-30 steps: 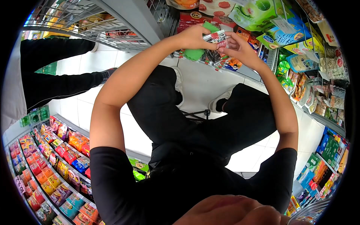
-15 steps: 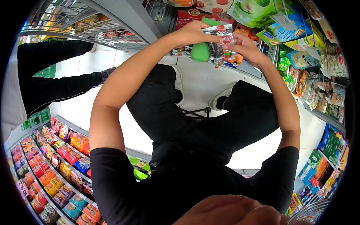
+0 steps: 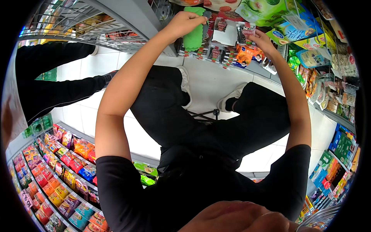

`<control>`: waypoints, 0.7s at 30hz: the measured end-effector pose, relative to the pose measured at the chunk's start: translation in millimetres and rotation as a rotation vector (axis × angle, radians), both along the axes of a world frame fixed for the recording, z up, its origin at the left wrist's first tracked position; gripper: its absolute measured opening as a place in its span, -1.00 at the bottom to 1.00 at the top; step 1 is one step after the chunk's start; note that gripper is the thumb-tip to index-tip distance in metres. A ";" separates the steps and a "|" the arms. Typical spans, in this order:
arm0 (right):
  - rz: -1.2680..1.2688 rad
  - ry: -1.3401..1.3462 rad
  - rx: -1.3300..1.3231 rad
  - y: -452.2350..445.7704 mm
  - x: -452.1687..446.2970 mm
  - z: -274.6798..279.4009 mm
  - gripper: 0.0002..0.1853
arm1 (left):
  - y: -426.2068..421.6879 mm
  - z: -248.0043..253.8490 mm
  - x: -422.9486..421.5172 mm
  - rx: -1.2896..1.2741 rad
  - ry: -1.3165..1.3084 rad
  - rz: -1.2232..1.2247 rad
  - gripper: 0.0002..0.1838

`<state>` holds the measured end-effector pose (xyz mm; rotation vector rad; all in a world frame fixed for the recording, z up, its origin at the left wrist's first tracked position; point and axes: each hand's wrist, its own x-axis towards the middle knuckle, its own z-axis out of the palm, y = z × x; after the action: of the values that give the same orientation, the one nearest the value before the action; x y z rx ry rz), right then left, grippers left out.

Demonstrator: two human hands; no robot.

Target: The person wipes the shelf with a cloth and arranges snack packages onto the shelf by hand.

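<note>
My left hand (image 3: 184, 24) pinches a green cloth (image 3: 194, 38) with a grey side, hanging over the left part of the low shelf. Between the fingers of my right hand (image 3: 263, 41) is a small dark snack packet (image 3: 245, 32) with a red-and-white label. It is held at the shelf's right part, close to some orange packets (image 3: 245, 55). Between my hands, a white surface (image 3: 225, 35) shows among similar dark packets (image 3: 215, 52). Whether the held packet touches the shelf, I cannot tell.
Large green and blue bags (image 3: 295, 30) hang at the upper right. A wire rack (image 3: 83, 25) is at the upper left. Another person's legs (image 3: 65, 91) stand at the left. Shelves of colourful snack packs (image 3: 58, 181) line the lower left. My knees flank the shelf front.
My hands have moved apart. The left has drawn the green cloth up and left, off the packet; the right has carried the packet a little right and up.
</note>
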<state>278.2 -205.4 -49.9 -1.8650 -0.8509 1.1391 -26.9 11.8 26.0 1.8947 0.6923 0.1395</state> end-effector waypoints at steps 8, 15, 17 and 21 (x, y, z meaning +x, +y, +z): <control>-0.160 0.078 0.094 62.6 7.4 -116.9 -0.24 | 5.2 -3.0 -8.6 -0.043 -0.077 0.000 -0.60; -0.248 0.164 0.029 83.1 14.1 -203.8 -0.02 | 4.2 1.9 -16.7 -0.015 -0.145 -0.008 -0.66; -0.233 0.208 0.000 92.8 19.8 -222.2 -0.02 | 8.0 4.5 -15.2 0.012 -0.092 -0.050 -0.67; -0.274 0.238 -0.032 106.1 -2.1 -205.9 -0.06 | 10.3 0.2 -7.1 0.005 -0.092 -0.087 -0.70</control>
<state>276.2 -99.3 -255.8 -1.7631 -0.4320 1.1749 -34.0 22.1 26.2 1.9076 0.5463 0.1724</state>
